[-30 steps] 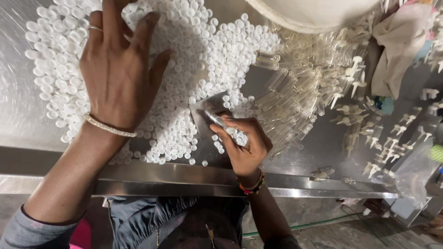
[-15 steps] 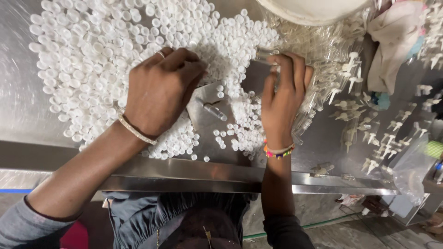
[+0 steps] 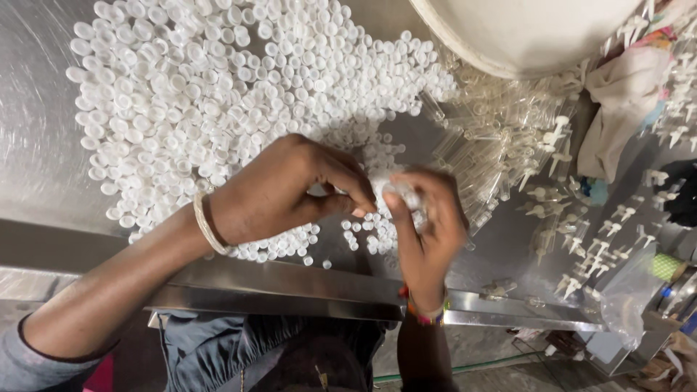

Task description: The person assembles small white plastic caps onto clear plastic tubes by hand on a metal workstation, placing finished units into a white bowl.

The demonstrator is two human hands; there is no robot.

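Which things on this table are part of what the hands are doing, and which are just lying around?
In hand: left hand and right hand pinching a small clear piece; white caps; clear tubes.

Lying about: cloth, white tub, green roll, plastic bag.

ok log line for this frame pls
left hand: pinching, over white caps | right hand: shut on small clear part, blurred | clear tubes: piled right | surface: steel table

Your left hand (image 3: 279, 192) wears a thin pale metal bangle (image 3: 206, 223) above a grey sleeve (image 3: 29, 363), and your right hand (image 3: 428, 225) a multicoloured beaded wristband (image 3: 425, 312).
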